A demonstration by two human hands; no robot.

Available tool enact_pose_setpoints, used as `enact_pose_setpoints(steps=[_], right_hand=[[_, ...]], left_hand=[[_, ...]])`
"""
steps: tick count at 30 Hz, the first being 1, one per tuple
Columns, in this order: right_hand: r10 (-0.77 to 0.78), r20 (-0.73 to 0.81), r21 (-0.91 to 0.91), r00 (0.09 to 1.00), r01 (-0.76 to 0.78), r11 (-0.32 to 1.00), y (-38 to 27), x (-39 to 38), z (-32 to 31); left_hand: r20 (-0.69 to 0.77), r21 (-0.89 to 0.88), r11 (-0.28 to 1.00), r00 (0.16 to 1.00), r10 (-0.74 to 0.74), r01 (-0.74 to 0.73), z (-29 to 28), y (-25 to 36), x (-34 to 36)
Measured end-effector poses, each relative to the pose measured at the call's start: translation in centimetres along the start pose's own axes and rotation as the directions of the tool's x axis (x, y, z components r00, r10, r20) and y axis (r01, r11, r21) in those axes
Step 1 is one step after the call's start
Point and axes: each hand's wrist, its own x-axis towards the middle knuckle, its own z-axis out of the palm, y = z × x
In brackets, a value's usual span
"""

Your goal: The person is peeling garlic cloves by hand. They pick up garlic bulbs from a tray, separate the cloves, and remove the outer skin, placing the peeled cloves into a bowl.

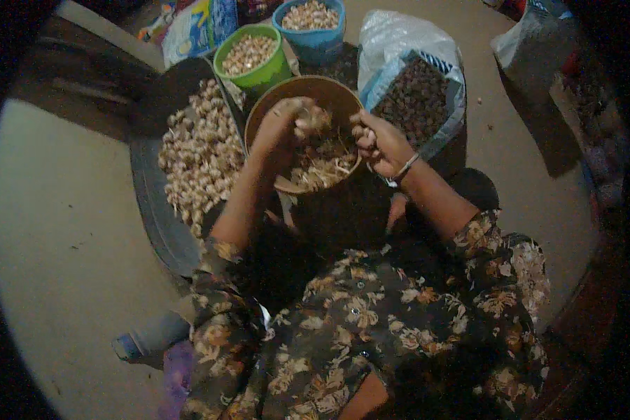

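A round brown tub [337, 92] stands before me, with dry stalks and papery garlic skins [322, 168] in it. Over its left side, my left hand [290, 122] is closed, with wispy dry husk at its fingertips; what lies inside the grip is hidden. My right hand [385, 145] hovers at the tub's right rim, fingers curled around what look like pale garlic cloves [366, 138]. To the left, a heap of whole garlic bulbs [203, 150] fills a dark, shallow tray [147, 196].
Behind the tub are a green bucket [269, 73] and a blue bucket [311, 43], both holding cloves. An open sack [453, 122] of small dark brown pieces [414, 98] stands at the right. A printed bag [206, 28] lies at the back left.
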Motion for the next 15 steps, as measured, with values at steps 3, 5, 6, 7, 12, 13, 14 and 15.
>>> enact_pose_setpoints(steps=[3,5,6,7,12,13,14,15], right_hand=[[-0.081,0.072,0.026,0.994,0.079,0.997,-1.4,-1.4,0.8],[-0.129,0.057,0.048,0.990,0.127,0.991,-1.7,-1.9,1.7],[-0.139,0.043,0.017,0.989,0.139,0.990,-1.8,-1.7,1.6],[-0.166,0.027,-0.006,0.986,0.166,0.986,-1.8,-1.8,1.8],[-0.295,0.127,-0.253,0.947,0.319,0.913,-3.0,-3.2,3.1],[-0.312,0.171,-0.322,0.935,0.352,0.879,-3.2,-3.5,3.2],[-0.373,0.158,-0.428,0.914,0.404,0.808,-3.1,-4.0,3.8],[-0.414,0.172,-0.518,0.894,0.439,0.734,-2.9,-3.9,3.8]], left_hand=[[-0.042,-0.157,0.986,0.997,-0.067,0.060,3.8,2.5,-2.2],[0.007,0.125,0.989,0.997,0.077,-0.078,3.8,2.2,-2.4],[0.084,0.141,0.984,0.992,0.094,-0.106,3.9,2.4,-2.8],[0.089,0.166,0.978,0.990,0.111,-0.125,4.2,2.6,-3.1],[0.165,0.404,0.866,0.954,0.250,-0.297,4.2,2.6,-3.6],[0.196,0.454,0.819,0.936,0.293,-0.351,4.1,2.4,-3.5],[0.225,0.569,0.718,0.916,0.333,-0.401,4.1,2.4,-3.6],[0.261,0.669,0.598,0.893,0.367,-0.442,4.2,2.7,-3.7]])
